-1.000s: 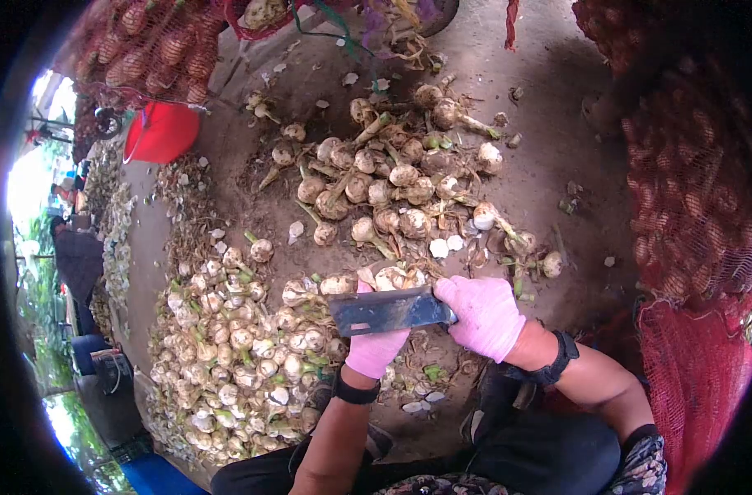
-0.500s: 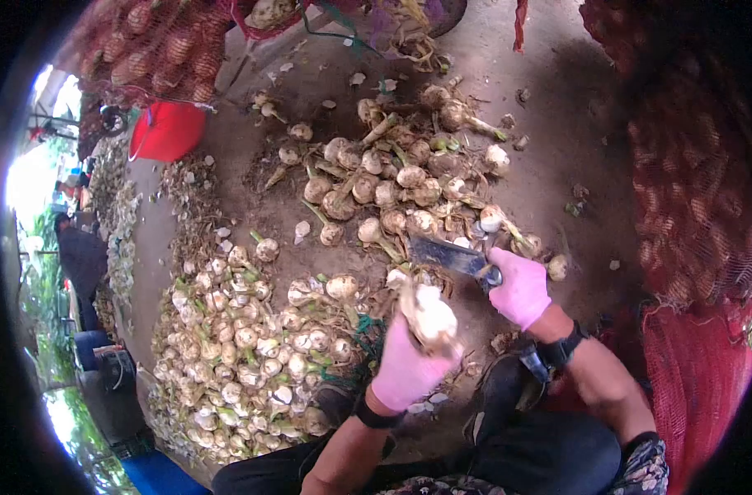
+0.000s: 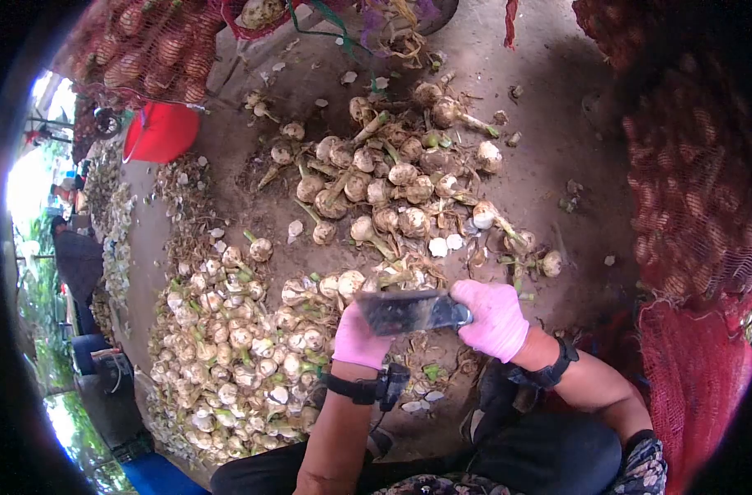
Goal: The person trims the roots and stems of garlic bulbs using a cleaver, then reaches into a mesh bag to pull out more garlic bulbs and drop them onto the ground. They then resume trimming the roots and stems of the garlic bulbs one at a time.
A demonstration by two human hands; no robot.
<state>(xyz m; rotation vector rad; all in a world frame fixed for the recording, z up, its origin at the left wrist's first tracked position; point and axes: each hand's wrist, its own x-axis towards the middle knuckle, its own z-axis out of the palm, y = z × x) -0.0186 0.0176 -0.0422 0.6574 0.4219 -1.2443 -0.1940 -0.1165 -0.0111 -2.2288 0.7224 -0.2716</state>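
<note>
My right hand point(image 3: 493, 319), in a pink glove, is closed round the handle of a broad, dark-bladed knife point(image 3: 409, 313). The blade points left and lies across the front of my left hand point(image 3: 362, 340), also pink-gloved. Its fingers are hidden behind the blade, and I cannot tell what they hold. A pale garlic bulb point(image 3: 350, 284) shows just above the left hand, at the edge of the heap of trimmed garlic point(image 3: 244, 338). Beyond the knife lies a looser pile of soil-stained garlic point(image 3: 376, 177) with stalks on.
Red mesh sacks of garlic stand at the right point(image 3: 681, 198) and upper left point(image 3: 145, 49). A red bucket point(image 3: 163, 132) sits beside the upper-left sack. Peelings and dry leaves litter the ground. Another person point(image 3: 79, 256) is at the far left.
My left hand has turned and moved up and left; the white garlic bulb in it no longer shows there. The knife has come down and left, across the left hand.
</note>
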